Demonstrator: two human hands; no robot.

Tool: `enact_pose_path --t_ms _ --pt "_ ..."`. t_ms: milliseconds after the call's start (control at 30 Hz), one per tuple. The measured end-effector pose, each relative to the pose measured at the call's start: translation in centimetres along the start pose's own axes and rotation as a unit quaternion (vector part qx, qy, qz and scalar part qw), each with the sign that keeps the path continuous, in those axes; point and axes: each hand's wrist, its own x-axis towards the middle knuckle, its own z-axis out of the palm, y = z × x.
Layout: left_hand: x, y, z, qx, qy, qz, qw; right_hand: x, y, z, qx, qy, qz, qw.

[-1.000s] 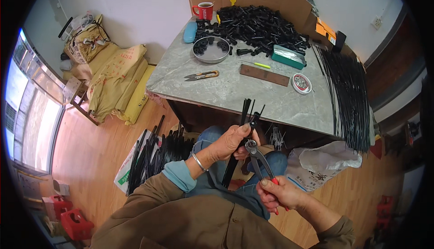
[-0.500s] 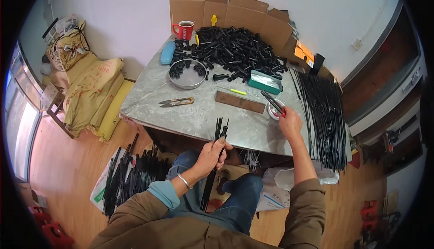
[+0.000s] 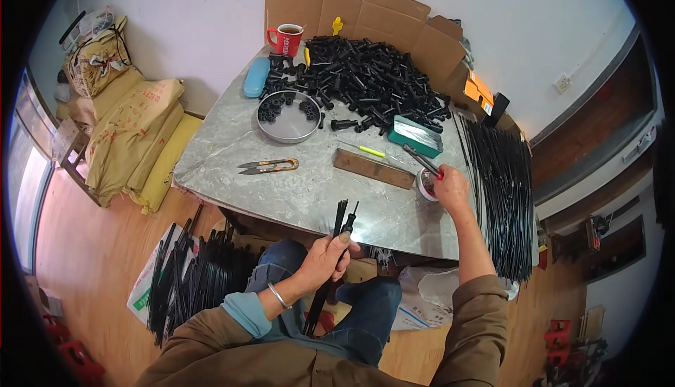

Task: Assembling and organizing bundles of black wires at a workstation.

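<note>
The left hand (image 3: pixel 329 257) is grasping a bundle of slim, straight black rods (image 3: pixel 340 217) before the near edge of the grey, marble-veined worktop (image 3: pixel 232 137), their long axis running steeply from lower left to upper right, upper ends pointing toward the worktop. Over the worktop's right part, the right hand (image 3: pixel 453 190) is clenching red-handled metal pliers (image 3: pixel 420 158), their nose pointing away and leftward, beside a small round dish (image 3: pixel 424 189) and a flat, rectangular brown block (image 3: pixel 373 169).

Wearing brown sleeves (image 3: pixel 474 324) and a light-blue left cuff (image 3: pixel 247 314), showing black rods (image 3: pixel 319 307) near, red plier handles (image 3: pixel 440 172) right, and a veined grey tabletop (image 3: pixel 281 194).
</note>
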Motion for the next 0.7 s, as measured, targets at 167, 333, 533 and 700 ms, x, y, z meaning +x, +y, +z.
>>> enact_pose_path --t_ms 167,333,533,700 --pt "-0.8 0.7 1.5 0.012 -0.011 0.000 1.000 0.3 1.7 0.2 0.066 0.003 0.052 0.996" --pt "-2.2 1.9 2.8 0.041 -0.032 0.031 0.998 -0.3 1.2 -0.6 0.098 0.006 0.051 0.994" --pt "-4.3 2.2 2.8 0.061 0.016 0.068 0.996 -4.1 0.1 -1.7 0.453 -0.165 0.181 0.857" --pt "-6.0 2.7 2.7 0.039 0.092 0.124 0.987 -15.7 -8.6 -1.7 0.830 -0.279 0.145 0.461"
